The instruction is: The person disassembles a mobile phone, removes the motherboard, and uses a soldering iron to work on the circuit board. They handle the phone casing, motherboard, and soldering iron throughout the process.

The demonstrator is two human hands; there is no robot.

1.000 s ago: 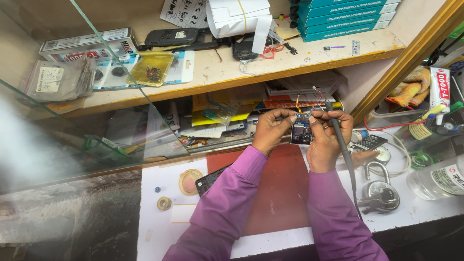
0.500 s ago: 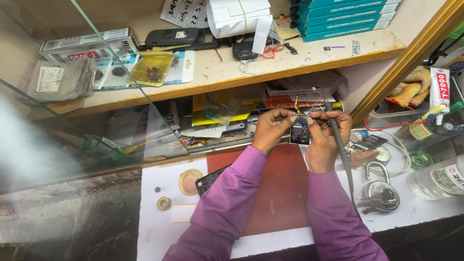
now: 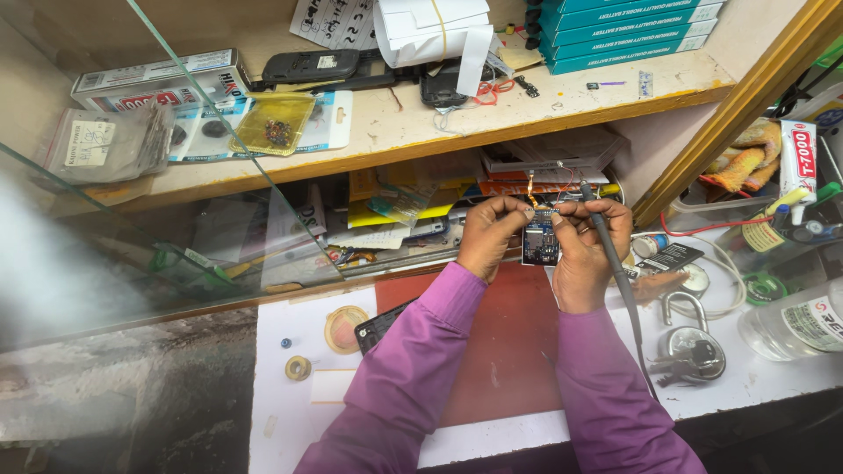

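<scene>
Circuit board (image 3: 539, 243), small and dark blue with tiny components and thin red wires at its top edge, sits pinched between the fingers of my left hand (image 3: 489, 237) and my right hand (image 3: 590, 250), above the red mat (image 3: 500, 351), while my right also grips a soldering iron (image 3: 615, 272)

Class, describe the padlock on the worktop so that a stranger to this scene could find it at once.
Start at the red mat on the white worktop. Look right, past the right hand holding the soldering iron. The padlock lies there: round, silver metal, with a curved shackle and keys attached, unlike the clear bottle beside it.
</scene>
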